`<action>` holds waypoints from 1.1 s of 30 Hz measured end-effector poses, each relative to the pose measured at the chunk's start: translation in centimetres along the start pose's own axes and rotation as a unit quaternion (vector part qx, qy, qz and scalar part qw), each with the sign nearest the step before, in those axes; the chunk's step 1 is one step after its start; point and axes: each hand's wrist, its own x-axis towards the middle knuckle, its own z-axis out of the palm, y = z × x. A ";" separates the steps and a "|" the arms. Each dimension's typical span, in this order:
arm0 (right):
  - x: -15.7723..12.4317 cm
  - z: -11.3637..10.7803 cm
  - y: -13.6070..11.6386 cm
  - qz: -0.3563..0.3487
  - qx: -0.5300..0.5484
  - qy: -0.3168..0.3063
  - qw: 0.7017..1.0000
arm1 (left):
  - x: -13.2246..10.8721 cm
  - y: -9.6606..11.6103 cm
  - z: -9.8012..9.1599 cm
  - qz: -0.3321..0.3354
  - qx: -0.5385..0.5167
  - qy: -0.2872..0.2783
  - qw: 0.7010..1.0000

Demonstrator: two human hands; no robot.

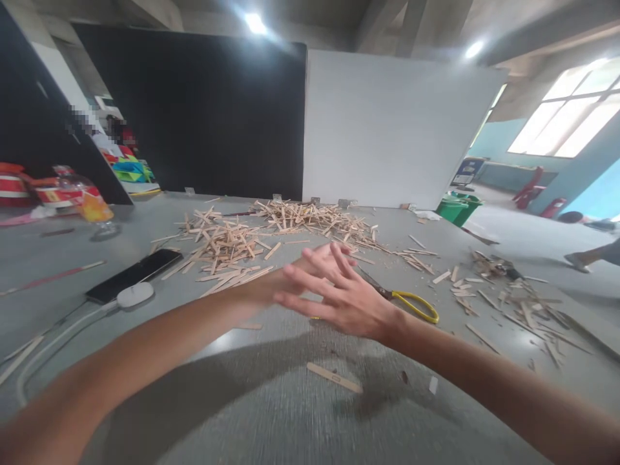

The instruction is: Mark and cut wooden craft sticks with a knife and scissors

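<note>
Both hands are empty, fingers spread: the right hand (346,297) crosses over the left hand (310,265), half hiding it. Yellow-handled scissors (411,302) at three o'clock lie partly hidden.

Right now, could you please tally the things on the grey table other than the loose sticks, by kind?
Scissors: 1
Phone: 1
White charger puck: 1
Bottle: 1
Big stick heaps: 2
Total: 6
Both hands, left hand and right hand, are open above the table and hold nothing.
</note>
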 end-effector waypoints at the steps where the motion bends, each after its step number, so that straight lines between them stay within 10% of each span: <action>1: -0.1 0.5 0.6 -0.011 -0.013 -0.018 1.000 | -0.3 0.8 -0.1 -0.019 -0.029 -0.019 0.999; 4: -1.9 0.9 3.6 0.002 -0.035 -0.079 0.996 | -0.5 3.1 -1.5 -0.071 -0.203 -0.118 0.969; 7: -5.8 -0.1 7.7 0.295 -0.125 -0.071 0.945 | -0.2 3.6 -4.2 -0.051 -0.267 -0.155 0.950; 10: -9.5 -1.6 10.2 0.406 -0.135 -0.078 0.900 | -0.4 2.0 -6.0 -0.061 -0.272 -0.215 0.936; 15: -10.2 -2.1 6.6 0.377 -0.052 -0.112 0.918 | -2.3 0.2 -4.1 -0.077 -0.106 -0.186 0.974; 22: -6.8 0.4 -0.3 0.239 0.049 -0.168 0.955 | -8.1 3.6 -0.1 -0.059 0.026 -0.245 0.968; 27: -7.8 0.8 0.2 0.295 0.063 -0.129 0.945 | -9.9 3.8 1.3 -0.055 0.086 -0.239 0.966; 33: -8.9 -4.4 0.2 0.404 0.150 -0.037 0.902 | -9.4 3.5 0.7 -0.058 0.057 -0.240 0.967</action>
